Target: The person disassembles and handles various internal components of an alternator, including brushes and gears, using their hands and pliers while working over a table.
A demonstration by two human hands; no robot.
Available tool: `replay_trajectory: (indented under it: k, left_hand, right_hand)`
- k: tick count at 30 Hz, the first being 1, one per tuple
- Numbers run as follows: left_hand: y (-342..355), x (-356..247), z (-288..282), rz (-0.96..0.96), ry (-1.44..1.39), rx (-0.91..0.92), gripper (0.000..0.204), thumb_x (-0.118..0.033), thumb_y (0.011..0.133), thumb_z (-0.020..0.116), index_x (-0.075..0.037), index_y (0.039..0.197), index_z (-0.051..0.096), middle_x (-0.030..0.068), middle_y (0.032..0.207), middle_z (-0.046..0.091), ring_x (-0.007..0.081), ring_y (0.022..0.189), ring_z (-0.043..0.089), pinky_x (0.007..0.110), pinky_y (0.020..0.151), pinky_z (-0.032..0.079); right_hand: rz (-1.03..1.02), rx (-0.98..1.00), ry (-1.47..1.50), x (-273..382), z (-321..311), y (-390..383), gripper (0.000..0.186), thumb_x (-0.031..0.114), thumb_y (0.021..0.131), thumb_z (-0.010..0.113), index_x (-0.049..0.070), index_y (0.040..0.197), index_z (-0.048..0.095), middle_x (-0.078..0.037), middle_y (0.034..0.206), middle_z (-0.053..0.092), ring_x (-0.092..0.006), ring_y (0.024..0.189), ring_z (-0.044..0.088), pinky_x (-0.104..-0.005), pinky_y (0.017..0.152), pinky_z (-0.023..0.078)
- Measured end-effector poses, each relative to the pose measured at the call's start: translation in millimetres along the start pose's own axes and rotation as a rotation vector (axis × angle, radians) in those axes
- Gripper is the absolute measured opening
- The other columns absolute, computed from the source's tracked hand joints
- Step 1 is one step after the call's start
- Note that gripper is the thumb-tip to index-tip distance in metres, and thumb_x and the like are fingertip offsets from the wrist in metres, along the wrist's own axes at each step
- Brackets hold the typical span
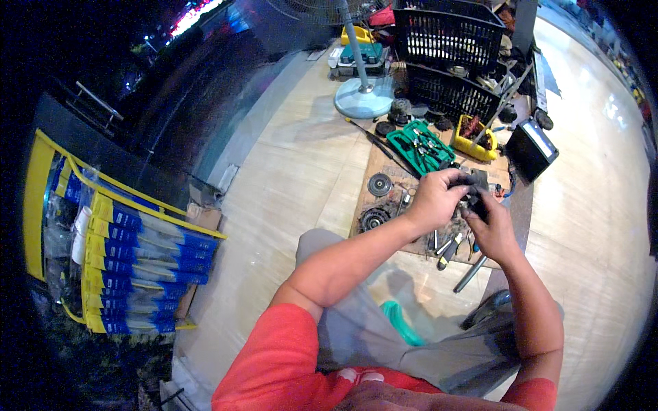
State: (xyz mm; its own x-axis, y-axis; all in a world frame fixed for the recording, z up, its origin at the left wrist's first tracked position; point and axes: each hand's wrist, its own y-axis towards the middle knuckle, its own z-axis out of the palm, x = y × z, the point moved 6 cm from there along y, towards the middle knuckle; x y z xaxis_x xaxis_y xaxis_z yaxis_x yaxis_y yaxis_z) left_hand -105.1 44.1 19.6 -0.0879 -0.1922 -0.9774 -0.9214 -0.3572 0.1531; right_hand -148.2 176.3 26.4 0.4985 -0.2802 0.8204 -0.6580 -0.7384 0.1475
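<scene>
My left hand [439, 199] and my right hand [491, 224] meet over the work board [373, 154], fingers pinched around a small dark greasy part [469, 195]. The fingers cover most of it, so its exact kind is hidden. On the board to the left lie a round metal disc [380, 184] and a dark ring-shaped part [374, 219]. Just below my hands are pliers [449, 251] with dark and yellow handles. A metal tube [470, 274] lies to their right.
A green tool tray [420, 146], a yellow bin [474, 142] and a black box [532, 151] stand beyond my hands. Farther back are black crates [449, 41] and a fan stand [364, 99]. A yellow rack [41, 205] with blue-and-yellow packages [137, 264] is at left.
</scene>
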Motion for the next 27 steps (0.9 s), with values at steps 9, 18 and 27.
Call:
replay_trajectory:
  k: [9,18,27]
  left_hand:
    - [25.7,22.8,-26.1,-0.091,-0.365,-0.155,0.023,-0.003,0.087,0.057,0.003,0.108,0.060,0.0121,0.096,0.067,0.0191,0.086,0.064,0.033,0.080,0.053]
    - [27.9,16.6,-12.6,-0.221,-1.002,-0.037,0.014,-0.005,0.094,0.048,-0.003,0.106,0.055,0.0151,0.097,0.066,0.0275,0.087,0.067,0.042,0.079,0.056]
    - [24.6,9.2,-12.1,-0.179,-1.099,0.086,0.011,-0.009,0.094,0.052,-0.005,0.102,0.059,0.0120,0.097,0.067,0.0248,0.088,0.067,0.042,0.081,0.055]
  right_hand:
    - [-0.098,0.169,-0.456,-10.5,9.9,6.4,0.025,0.028,0.090,0.054,0.004,0.089,0.061,-0.022,0.077,0.061,-0.0408,0.074,0.060,-0.0493,0.065,0.046]
    - [-0.045,0.052,-0.337,-18.7,-3.1,13.1,0.022,0.024,0.092,0.053,0.003,0.090,0.060,-0.022,0.080,0.061,-0.0410,0.077,0.059,-0.0462,0.067,0.045]
    - [-0.163,0.043,0.014,-1.6,-3.6,15.4,0.023,0.021,0.094,0.052,-0.001,0.091,0.058,-0.019,0.073,0.058,-0.0267,0.066,0.056,-0.0379,0.063,0.045]
